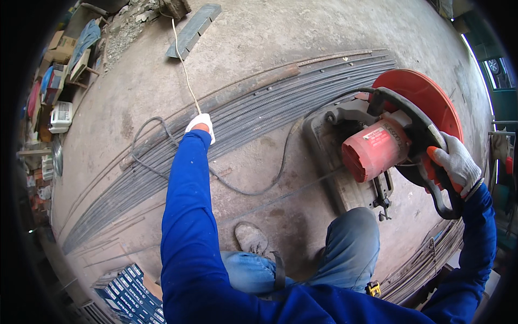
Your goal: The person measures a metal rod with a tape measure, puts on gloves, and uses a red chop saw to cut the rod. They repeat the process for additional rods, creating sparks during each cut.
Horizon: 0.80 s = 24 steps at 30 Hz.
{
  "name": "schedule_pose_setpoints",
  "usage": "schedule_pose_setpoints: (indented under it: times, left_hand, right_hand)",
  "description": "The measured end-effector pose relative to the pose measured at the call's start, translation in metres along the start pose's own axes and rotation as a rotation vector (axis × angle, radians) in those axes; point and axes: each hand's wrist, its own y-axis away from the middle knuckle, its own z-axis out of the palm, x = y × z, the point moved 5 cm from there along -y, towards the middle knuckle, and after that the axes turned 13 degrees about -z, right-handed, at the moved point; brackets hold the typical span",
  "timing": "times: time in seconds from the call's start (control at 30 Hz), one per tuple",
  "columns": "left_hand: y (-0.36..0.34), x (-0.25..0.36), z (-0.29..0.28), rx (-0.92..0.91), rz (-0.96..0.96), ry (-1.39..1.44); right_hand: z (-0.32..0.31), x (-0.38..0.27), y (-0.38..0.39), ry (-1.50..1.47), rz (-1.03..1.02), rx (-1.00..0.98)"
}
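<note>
My gloved left hand [200, 126] reaches forward over the rebar bundle [264, 105] and is closed on a thin white cord [185, 70], which runs up to the far edge. My gloved right hand [458, 164] grips the black handle of a red chop saw [375, 147] on the floor at my right. The saw has a large red guard [431, 94] and a grey base [324, 140]. A single bar [286, 197] lies low across the floor toward the saw's base. A dark cable [253, 190] loops from the saw across the floor and over the bundle.
A grey metal length [194, 29] and rubble [121, 40] lie at the far left. Boxes and boards [62, 48] line the left wall. Blue printed cartons [129, 294] sit at lower left, more bent bars [429, 262] at lower right. My knee [350, 243] is near the saw.
</note>
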Motion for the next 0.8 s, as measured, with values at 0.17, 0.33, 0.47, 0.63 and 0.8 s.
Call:
schedule_pose_setpoints:
  times: [0.17,0.33,0.47,0.63,0.8]
  left_hand:
    - [-0.006,-0.021,0.008,-0.121,-0.066,0.298]
    - [0.009,-0.031,0.004,0.03,0.041,0.037]
    - [0.024,-0.042,0.003,0.059,-0.014,0.135]
    - [0.015,-0.053,0.019,0.079,0.094,0.213]
    - [0.01,-0.08,0.04,0.221,0.183,0.186]
  right_hand:
    - [0.001,0.0,0.0,-0.026,-0.024,0.008]
    - [0.002,-0.001,0.0,-0.014,-0.006,0.0]
    - [0.001,-0.004,0.0,0.014,-0.009,0.001]
    - [0.0,0.0,0.0,0.052,-0.005,0.04]
    - [0.001,0.004,-0.002,-0.008,-0.031,0.0]
